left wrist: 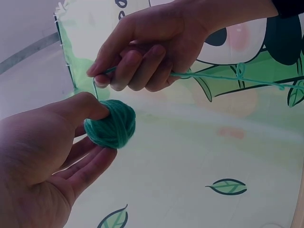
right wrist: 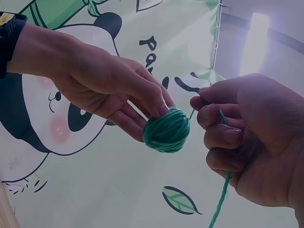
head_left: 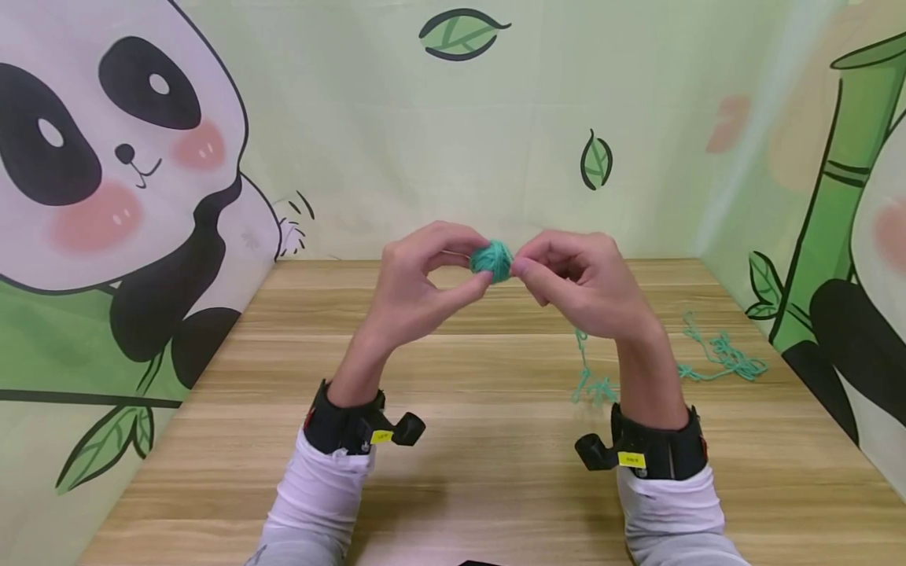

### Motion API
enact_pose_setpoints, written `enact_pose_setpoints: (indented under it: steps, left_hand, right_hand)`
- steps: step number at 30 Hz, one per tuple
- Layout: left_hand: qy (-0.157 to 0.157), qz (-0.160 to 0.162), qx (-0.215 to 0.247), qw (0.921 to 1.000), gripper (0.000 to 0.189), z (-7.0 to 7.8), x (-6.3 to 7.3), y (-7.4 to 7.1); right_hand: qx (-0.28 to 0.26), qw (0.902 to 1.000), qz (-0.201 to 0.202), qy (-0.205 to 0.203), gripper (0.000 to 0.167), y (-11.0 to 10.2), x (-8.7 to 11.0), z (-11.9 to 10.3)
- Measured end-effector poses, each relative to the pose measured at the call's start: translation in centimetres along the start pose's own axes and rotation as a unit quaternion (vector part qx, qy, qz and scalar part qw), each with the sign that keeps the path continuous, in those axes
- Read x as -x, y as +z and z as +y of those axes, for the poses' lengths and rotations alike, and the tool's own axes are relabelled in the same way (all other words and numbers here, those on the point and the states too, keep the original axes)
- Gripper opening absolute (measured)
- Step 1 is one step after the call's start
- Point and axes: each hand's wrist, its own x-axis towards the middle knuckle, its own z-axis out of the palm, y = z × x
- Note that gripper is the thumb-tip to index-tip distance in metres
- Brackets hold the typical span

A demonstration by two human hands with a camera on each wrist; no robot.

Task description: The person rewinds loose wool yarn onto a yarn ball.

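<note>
A small teal ball of yarn [head_left: 491, 261] is held above the table between the thumb and fingertips of my left hand [head_left: 425, 284]. Right beside it, my right hand [head_left: 583, 279] pinches the yarn strand [right wrist: 220, 202] between thumb and forefinger, its other fingers curled over the strand. In the left wrist view a short length runs from the wound ball [left wrist: 114, 124] up to the right fingertips. Out of the back of the right fist [left wrist: 147, 61] the strand trails off, with a small loop in it.
Loose teal yarn [head_left: 732, 360] lies tangled on the right of the wooden table [head_left: 495, 464]. Another loose bit [head_left: 594, 389] sits near the right wrist, partly hidden behind the forearm. A panda-printed backdrop [head_left: 354, 118] stands behind and at both sides.
</note>
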Motion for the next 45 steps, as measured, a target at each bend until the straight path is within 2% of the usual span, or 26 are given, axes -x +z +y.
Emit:
enact_pose_setpoints:
  steps: [9,19,24,30,38,45]
  left_hand:
    - [0.003,0.046,0.019,0.9988,0.032,0.2,-0.2,0.0]
    - [0.004,0.089,0.066,0.9938,0.033,0.6,-0.2,0.3]
    - [0.003,0.100,0.098,0.9901,0.034,0.9,-0.2,0.3]
    - [-0.008,0.099,0.141,0.9850,0.037,1.3,-0.1,0.3]
    - [-0.004,0.079,0.189,0.9788,0.037,1.6,-0.2,0.1]
    - [0.000,0.048,0.197,0.9792,0.038,1.7,-0.1,0.0]
  right_hand:
    - [0.017,0.9985,-0.053,0.002,0.013,0.3,-0.2,0.6]
    - [0.015,0.9957,-0.090,0.020,0.013,0.8,-0.5,1.0]
    - [0.015,0.9952,-0.092,0.030,0.015,1.0,-0.6,1.2]
    - [0.017,0.9948,-0.091,0.041,0.017,1.0,-0.5,1.7]
    - [0.019,0.9945,-0.091,0.049,0.017,0.9,-0.6,1.9]
    - [0.040,0.9937,-0.079,0.068,0.016,0.7,-0.4,1.9]
